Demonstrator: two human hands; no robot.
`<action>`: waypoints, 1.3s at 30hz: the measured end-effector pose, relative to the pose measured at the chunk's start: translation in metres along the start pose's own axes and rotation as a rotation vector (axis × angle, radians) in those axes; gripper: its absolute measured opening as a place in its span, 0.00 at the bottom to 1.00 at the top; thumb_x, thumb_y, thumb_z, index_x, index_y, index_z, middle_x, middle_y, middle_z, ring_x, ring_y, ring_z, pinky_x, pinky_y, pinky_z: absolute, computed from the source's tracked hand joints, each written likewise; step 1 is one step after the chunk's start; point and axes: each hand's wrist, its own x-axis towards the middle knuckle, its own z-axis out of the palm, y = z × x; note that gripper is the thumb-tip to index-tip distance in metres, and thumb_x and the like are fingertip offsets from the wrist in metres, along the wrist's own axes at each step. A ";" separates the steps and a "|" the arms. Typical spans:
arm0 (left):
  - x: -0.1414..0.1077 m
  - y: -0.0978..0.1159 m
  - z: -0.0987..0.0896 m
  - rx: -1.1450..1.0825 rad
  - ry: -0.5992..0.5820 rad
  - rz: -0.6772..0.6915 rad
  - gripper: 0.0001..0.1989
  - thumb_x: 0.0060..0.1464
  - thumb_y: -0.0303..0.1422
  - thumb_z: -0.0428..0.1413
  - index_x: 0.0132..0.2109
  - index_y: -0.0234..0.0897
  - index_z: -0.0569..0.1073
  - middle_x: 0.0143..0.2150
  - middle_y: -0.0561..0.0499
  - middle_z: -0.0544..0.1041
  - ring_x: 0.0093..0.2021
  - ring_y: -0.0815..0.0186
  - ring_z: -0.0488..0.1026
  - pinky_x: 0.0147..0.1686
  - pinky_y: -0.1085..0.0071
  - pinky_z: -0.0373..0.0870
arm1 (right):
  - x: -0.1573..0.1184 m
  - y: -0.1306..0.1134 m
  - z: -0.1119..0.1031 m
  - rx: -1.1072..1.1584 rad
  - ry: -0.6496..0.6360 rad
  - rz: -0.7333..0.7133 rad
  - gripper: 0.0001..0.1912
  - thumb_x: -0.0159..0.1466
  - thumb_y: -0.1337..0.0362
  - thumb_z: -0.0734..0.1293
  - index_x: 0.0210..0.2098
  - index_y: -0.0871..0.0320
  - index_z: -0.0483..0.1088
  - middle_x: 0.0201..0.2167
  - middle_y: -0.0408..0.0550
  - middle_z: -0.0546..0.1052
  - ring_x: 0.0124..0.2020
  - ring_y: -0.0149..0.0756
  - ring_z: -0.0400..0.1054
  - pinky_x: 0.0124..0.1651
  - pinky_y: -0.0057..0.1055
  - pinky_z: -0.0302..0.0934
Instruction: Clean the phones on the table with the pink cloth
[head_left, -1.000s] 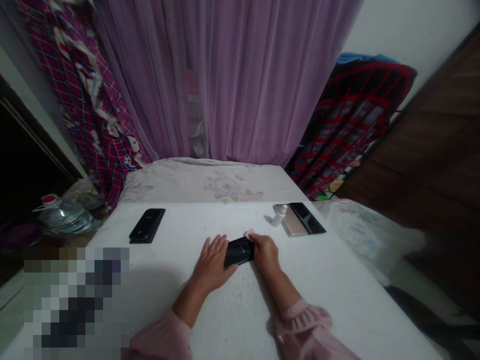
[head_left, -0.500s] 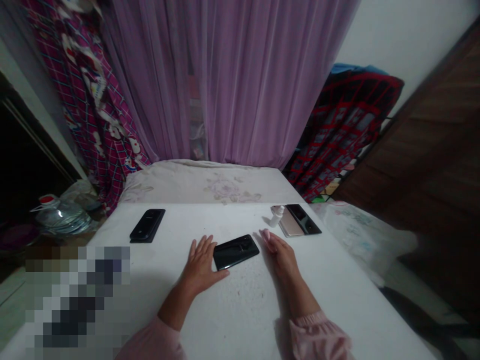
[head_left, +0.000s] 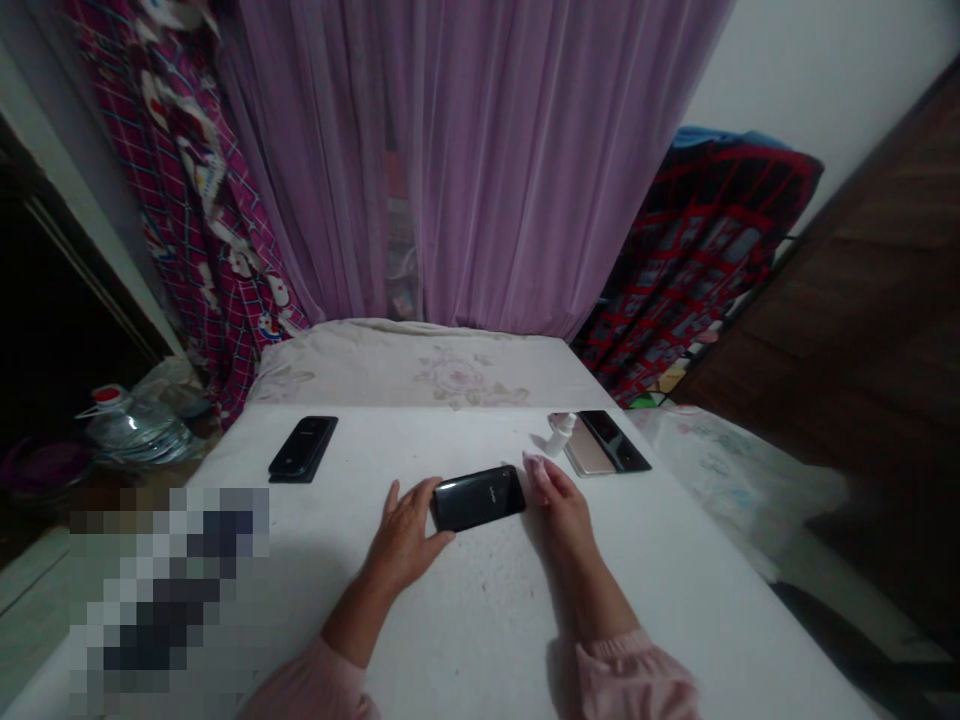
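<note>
A home bedroom, floral bedding [head_left: 427, 368], sheer purple curtain [head_left: 480, 170], hanging patterned blanket [head_left: 697, 250]

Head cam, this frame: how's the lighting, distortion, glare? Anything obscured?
Head view: dim, underexposed room; strong wide-angle bowing, with the wooden panel and purple curtain leaning at the edges; soft glare on the black phone beside the left hand; soft shadow on the white surface; a pixelated mosaic patch hides the lower left.
</note>
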 end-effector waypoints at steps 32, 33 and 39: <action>0.001 0.009 -0.001 0.102 0.241 0.137 0.27 0.57 0.23 0.54 0.62 0.41 0.60 0.56 0.44 0.75 0.61 0.53 0.66 0.64 0.41 0.44 | -0.031 0.001 0.026 -1.225 -0.140 -1.080 0.14 0.66 0.69 0.62 0.49 0.52 0.72 0.47 0.46 0.79 0.48 0.41 0.68 0.57 0.43 0.44; 0.001 0.009 -0.001 0.103 0.244 0.139 0.27 0.57 0.23 0.54 0.62 0.41 0.60 0.56 0.44 0.75 0.61 0.53 0.66 0.64 0.41 0.44 | -0.027 -0.001 0.018 -1.239 -0.110 -1.085 0.14 0.66 0.69 0.62 0.49 0.52 0.72 0.46 0.46 0.80 0.48 0.41 0.68 0.56 0.43 0.44; 0.002 0.010 0.000 0.084 0.240 0.150 0.27 0.56 0.22 0.54 0.61 0.41 0.59 0.56 0.44 0.75 0.61 0.53 0.66 0.64 0.40 0.44 | -0.023 0.000 0.008 -1.235 -0.031 -1.107 0.14 0.66 0.70 0.61 0.49 0.54 0.72 0.45 0.48 0.80 0.47 0.41 0.69 0.56 0.42 0.46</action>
